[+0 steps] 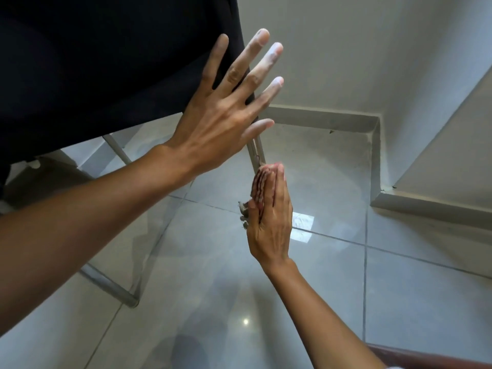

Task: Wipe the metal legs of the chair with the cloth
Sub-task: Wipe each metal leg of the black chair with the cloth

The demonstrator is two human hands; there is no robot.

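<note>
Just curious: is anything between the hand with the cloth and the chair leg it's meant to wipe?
Nothing visible. The right hand presses the cloth against the metal leg. The left hand rests higher, on the black seat.

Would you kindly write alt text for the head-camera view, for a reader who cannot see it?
A person's right hand presses a reddish cloth against a metal chair leg, while the left hand, fingers spread, rests on the black chair seat. Below is a glossy grey tiled floor meeting a pale wall.
</note>
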